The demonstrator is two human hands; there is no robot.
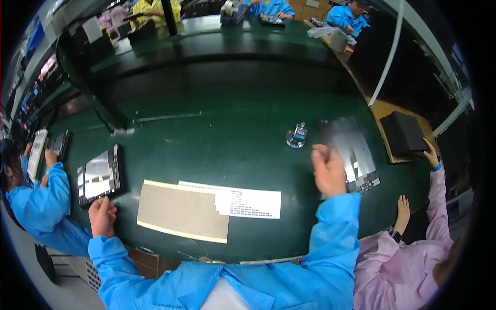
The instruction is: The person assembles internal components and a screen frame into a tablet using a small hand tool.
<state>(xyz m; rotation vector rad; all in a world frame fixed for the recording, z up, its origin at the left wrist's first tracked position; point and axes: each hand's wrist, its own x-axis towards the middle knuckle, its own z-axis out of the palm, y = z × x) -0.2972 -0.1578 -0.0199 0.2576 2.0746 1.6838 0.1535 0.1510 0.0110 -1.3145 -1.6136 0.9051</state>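
My left hand (103, 217) is at the near edge of a stack of thin dark-framed device panels (99, 178) with silvery faces. Its fingers are pinched together, and what is between them, if anything, does not show. On the right, my right hand (330, 173) is at the left side of a grey flat panel (356, 150) with small circuit parts at its near end. The panel's far part is smeared by motion. Those fingers are bent and partly hidden, so a grip on the panel cannot be made out.
A beige label sheet (181, 209) overlaps a white sheet of small dark labels (256, 203) before me. A small clear-and-metal round object (297, 136) sits beyond. A co-worker in blue (44, 201) is left, another in pink (398, 268) right, by a black block (403, 133). A post (98, 88) rises at left.
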